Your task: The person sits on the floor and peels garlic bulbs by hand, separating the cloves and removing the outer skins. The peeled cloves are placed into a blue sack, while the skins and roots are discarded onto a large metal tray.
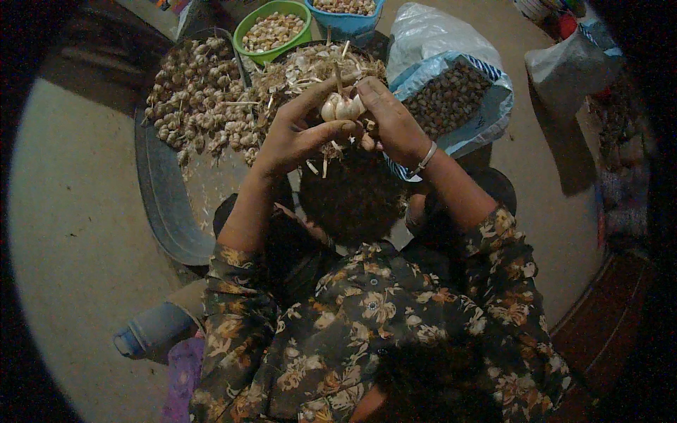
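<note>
A garlic bulb [341, 107] with its dry stem pointing up is held between my two hands. My left hand [304, 124] grips it from the left, thumb below and fingers behind. My right hand [394, 119], with a bangle at the wrist, presses its thumb on the bulb's right side; garlic cloves [368, 140] show beneath its fingers. Behind and below the hands lies a heap of dry garlic stems, skins and roots [301, 66]. Many whole garlic bulbs [203, 100] are piled at the left in a large metal tub [158, 211].
A green basin [243, 31] and a blue basin [346, 24] hold garlic cloves at the top. An open woven sack [444, 37] of small brown pieces stands right of the hands; another sack [566, 69] is farther right. A bottle-like blue-grey container [158, 325] lies lower left.
</note>
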A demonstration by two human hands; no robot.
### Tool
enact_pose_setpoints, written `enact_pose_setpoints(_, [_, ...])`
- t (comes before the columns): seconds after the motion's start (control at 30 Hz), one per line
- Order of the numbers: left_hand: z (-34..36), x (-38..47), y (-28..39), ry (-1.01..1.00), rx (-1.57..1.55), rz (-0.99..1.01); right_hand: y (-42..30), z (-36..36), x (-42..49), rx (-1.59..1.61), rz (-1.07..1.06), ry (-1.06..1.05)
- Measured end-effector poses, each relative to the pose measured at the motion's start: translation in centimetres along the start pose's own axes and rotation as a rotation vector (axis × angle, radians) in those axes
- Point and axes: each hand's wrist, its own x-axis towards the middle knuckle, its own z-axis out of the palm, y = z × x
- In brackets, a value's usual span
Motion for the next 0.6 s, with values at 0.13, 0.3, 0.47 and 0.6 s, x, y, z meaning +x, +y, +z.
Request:
enact_pose_setpoints(0.13, [0.5, 0.2, -0.5, 0.045, 0.038, 0.035, 0.8, 0.1, 0.4, -0.235, -0.231, 0.059])
enact_pose_setpoints(0.3, [0.7, 0.9, -0.7, 0.046, 0.149, 0.135, 3.0, -1.4, 2.2, -0.635, -0.670, 0.207])
enact_pose_setpoints(0.47, [0.3, 0.9, -2.1, 0.112, 0.411, 0.256, 0.8, -0.3, 0.5, -0.379, -0.259, 0.069])
enact_pose_setpoints(0.6, [0.8, 1.0, -1.4, 0.140, 0.252, 0.149, 2.1, -0.9, 1.2, -0.481, -0.432, 0.135])
